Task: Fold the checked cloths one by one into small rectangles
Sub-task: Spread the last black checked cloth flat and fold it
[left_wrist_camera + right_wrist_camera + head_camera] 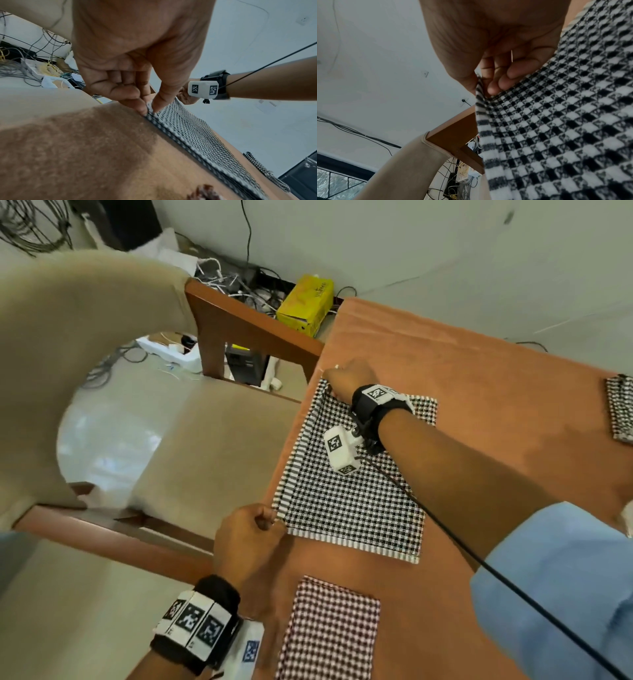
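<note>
The black-and-white cloth (356, 484) lies on the orange table (496, 364), already doubled over, judging by the stacked layers at its edge. The left hand (250, 539) pinches its near corner between thumb and fingertip; the right hand (346, 380) pinches the far corner of the same edge. Just below the left grip lies a folded red cloth (329, 631), apparently done. Further folds probably remain.

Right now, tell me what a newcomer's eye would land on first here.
First, the black-and-white checked cloth spread on the orange-covered table, with the left hand pinching its near corner and the right hand pinching the far corner along the same edge. Next, the folded red-checked cloth lying nearer the person.
</note>
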